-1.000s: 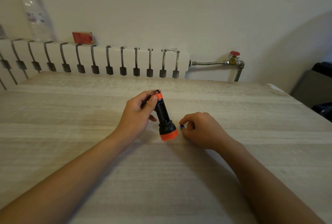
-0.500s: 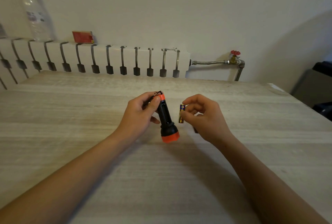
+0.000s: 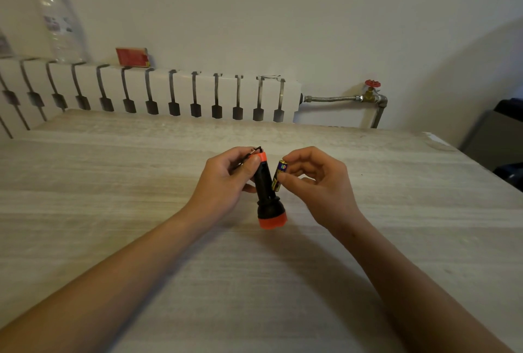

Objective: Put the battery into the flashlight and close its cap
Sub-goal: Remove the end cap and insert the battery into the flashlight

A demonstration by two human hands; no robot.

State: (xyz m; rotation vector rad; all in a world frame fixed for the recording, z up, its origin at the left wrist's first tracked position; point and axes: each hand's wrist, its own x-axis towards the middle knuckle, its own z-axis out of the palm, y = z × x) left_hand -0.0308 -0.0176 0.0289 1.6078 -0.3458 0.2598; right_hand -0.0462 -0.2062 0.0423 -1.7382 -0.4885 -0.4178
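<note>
Your left hand (image 3: 223, 182) and right hand (image 3: 319, 185): bare, no gloves, no rings visible. Your forearms bare to frame edge, no sleeves, watch or bands showing. Fingers (image 3: 304, 155) slender, nails short.

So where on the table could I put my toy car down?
The table is bare left of the left hand, right of the right hand, and between the forearms. Only the middle is crowded, with the flashlight and battery.

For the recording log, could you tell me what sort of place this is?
Probably a room in a home: a white radiator along the wall, a plastic bottle standing on it, and a plain wooden table.
</note>
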